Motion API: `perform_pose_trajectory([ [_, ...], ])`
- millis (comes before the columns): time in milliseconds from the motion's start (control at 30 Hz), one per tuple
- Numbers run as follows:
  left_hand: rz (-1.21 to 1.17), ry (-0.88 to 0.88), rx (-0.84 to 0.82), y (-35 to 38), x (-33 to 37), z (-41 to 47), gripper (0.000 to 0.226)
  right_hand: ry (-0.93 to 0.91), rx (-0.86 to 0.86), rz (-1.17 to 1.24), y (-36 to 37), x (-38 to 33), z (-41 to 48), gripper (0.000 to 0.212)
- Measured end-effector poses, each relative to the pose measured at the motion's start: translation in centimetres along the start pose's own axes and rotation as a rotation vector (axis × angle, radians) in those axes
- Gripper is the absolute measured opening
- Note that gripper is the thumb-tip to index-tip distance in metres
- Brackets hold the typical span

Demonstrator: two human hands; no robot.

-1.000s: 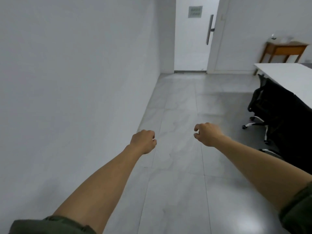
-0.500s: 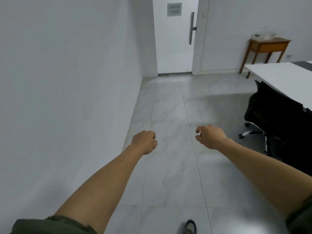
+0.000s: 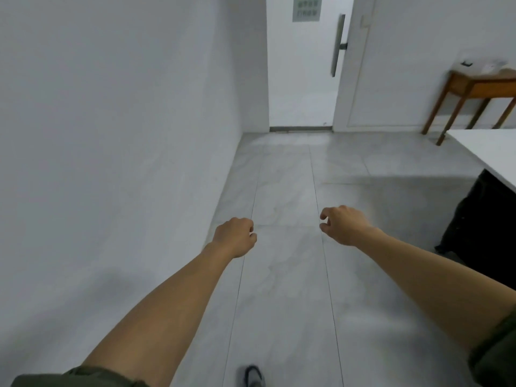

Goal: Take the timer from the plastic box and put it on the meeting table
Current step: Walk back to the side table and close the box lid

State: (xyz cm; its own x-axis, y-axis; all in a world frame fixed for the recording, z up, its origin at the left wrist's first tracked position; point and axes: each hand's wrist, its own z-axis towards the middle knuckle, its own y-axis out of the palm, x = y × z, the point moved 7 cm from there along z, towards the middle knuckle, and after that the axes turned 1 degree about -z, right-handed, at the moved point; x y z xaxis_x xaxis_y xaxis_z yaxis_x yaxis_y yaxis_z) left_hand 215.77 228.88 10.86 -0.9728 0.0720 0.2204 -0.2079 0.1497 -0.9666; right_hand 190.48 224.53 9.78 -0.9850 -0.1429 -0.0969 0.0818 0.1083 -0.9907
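Both my arms reach forward over a grey tiled floor. My left hand (image 3: 234, 236) is curled into a loose fist and holds nothing. My right hand (image 3: 343, 226) has its fingers bent but apart, also empty. The white meeting table (image 3: 485, 152) shows at the right edge. Farther back on the right stands a small wooden side table (image 3: 474, 86) carrying a clear plastic box (image 3: 483, 66) with something dark inside; I cannot make out the timer itself.
A white wall runs along my left. A white door (image 3: 301, 74) with a long vertical handle (image 3: 337, 46) closes the far end. A black chair (image 3: 483, 233) stands under the meeting table's edge. My shoe (image 3: 252, 377) shows at the bottom.
The view has advanced along the floor and swung left; the door and side table are nearer and larger. My shoe has come into view. Both hands keep the same pose.
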Motion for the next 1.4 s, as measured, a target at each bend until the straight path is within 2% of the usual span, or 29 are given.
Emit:
perform_pose_trajectory([
  [233,0.009,0.042,-0.032,-1.1,-1.7,20.0,0.034,0.074,0.0,0.002,-0.1,3.8,18.4,0.037],
  [400,0.028,0.099,-0.009,-6.4,-1.7,35.1,0.034,0.167,0.047,0.05,-4.3,7.0,30.9,0.036],
  [667,0.054,0.192,-0.093,-6.9,2.9,55.2,0.036,0.25,-0.002,0.059,-4.8,15.0,46.7,0.037],
  [867,0.061,0.179,-0.12,-6.2,6.7,70.6,0.036,0.275,-0.027,0.102,-4.3,22.9,61.3,0.036],
  [1100,0.059,0.161,-0.056,-11.2,10.8,87.6,0.036,0.271,0.004,0.087,-10.4,30.8,78.7,0.037],
  [1300,0.055,0.142,-0.064,-11.9,12.0,100.5,0.036,0.226,0.009,0.071,-11.6,34.5,90.7,0.037],
  [1400,0.064,0.169,-0.083,-11.4,13.9,109.7,0.036,0.266,0.008,0.071,-11.2,38.5,98.1,0.038],
])
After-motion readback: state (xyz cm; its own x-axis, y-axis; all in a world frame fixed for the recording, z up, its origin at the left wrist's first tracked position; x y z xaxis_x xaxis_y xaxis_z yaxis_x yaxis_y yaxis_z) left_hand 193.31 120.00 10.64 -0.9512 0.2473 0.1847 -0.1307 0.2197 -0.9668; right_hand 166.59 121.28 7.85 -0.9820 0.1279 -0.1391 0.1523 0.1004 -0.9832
